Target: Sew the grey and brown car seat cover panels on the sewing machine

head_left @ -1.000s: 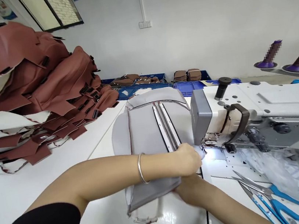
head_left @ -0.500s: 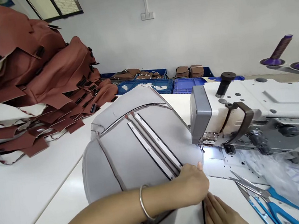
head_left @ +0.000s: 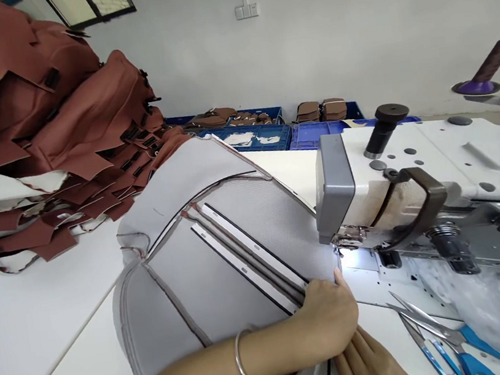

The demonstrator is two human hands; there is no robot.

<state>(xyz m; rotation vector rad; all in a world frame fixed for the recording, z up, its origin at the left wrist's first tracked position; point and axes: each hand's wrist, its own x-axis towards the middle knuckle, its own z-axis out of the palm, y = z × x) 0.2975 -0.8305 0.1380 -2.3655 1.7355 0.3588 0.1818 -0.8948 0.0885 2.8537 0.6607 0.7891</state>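
Forearm (head_left: 202,374) and wrist, bare but for a smooth silver bangle (head_left: 239,363), reach into the head view from seven o'clock, crossing low toward five o'clock. The left hand (head_left: 332,318) at their end lies knuckles up, its fingers curled under like a loose fist, one digit stretched up along the cloth edge toward the needle area. What the curled fingers hold is hidden, so I cannot tell whether they pinch cloth. The right hand (head_left: 372,361) comes from about five o'clock, partly under the left, its fingers long and close together, pointing up and inward; whether it grips anything cannot be told.

The grey cover (head_left: 220,241) spreads from the centre toward seven and nine o'clock, flat on a glossy white table (head_left: 88,359), its right edge at the sewing machine (head_left: 440,151). It is matte cloth with a fine weave, rounded at the left, with raised dark-edged seams and a curved band at its far end. Two stiff white strips (head_left: 243,269), slotted and black-edged, run slantwise down it to the left hand.

The machine, hard and smooth, sits at three o'clock, a bright light beneath its head. At four o'clock lie metal scissors (head_left: 457,337) with blue handles, beside crumpled clear plastic (head_left: 498,301). Reddish-brown, leathery pieces (head_left: 84,130) with pale backing are heaped at ten o'clock.
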